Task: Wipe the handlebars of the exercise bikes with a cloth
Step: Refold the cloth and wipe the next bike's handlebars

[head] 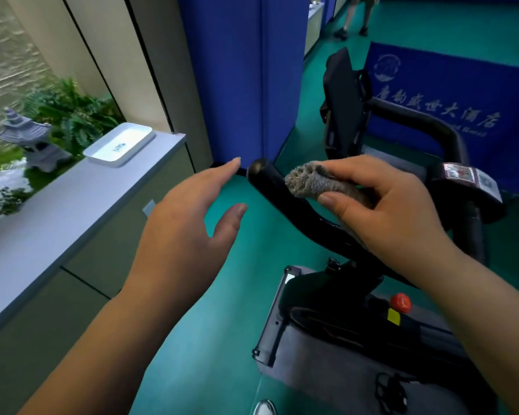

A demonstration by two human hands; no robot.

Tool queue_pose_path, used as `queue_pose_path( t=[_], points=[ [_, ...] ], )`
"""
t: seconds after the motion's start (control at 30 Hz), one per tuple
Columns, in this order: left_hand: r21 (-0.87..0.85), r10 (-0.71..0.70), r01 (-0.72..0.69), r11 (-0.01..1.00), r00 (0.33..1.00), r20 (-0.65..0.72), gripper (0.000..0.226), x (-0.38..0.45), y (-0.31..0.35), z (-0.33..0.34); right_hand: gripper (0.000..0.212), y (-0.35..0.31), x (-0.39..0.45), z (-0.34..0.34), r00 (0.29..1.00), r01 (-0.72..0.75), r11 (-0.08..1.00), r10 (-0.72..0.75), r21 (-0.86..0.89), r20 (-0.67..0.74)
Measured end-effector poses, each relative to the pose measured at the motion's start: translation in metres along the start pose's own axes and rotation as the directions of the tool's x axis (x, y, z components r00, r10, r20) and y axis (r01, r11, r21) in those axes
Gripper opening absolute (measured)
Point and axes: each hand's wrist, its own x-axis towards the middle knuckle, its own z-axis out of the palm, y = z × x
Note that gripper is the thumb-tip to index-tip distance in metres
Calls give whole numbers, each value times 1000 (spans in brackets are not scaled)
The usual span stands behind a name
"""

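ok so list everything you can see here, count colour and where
exercise bike: one, black, right
handlebar: one, black, centre, tip bare
cloth: one, grey, wrapped on handlebar
red knob: one, on bike frame, lower right
tray: one, white, on counter
counter: one, grey, left
stone lantern: one, grey, far left among plants
banner: one, blue, white writing, behind bike
left hand: open, empty, beside handlebar tip
right hand: gripping cloth

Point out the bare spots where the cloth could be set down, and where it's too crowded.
The grey counter is bare between the white tray and the left hand. Crowded: the handlebar, where the right hand presses the cloth, and the bike frame below it.
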Motion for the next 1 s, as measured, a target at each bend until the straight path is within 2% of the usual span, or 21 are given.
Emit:
queue_pose_path(
  t=[0.1,0.2,0.3,0.5,0.7,0.8,1.0],
  points=[
    [23,14,-14,1000,1000,7,48,10,1,3,36,0,11,8,999,45,999,-45,-4,8],
    [31,4,-4,1000,1000,-16,39,15,4,8,37,-3,28,19,986,168,985,-168,-28,3],
    [63,10,-7,998,999,-52,38,15,9,11,35,6,32,25,968,247,969,-247,18,34],
    [51,-97,102,994,992,-83,39,11,23,11,29,33,4,4,933,320,947,-314,-7,177],
    [99,-146,155,983,985,-86,41,9,32,10,25,16,35,22,917,395,918,-396,28,48],
    [119,-140,150,982,986,-88,40,7,32,11,25,23,29,21,917,391,919,-393,43,71],
    [116,-141,153,981,984,-108,41,5,32,13,26,44,1,-1,937,295,955,-288,-8,199]
  ],
)
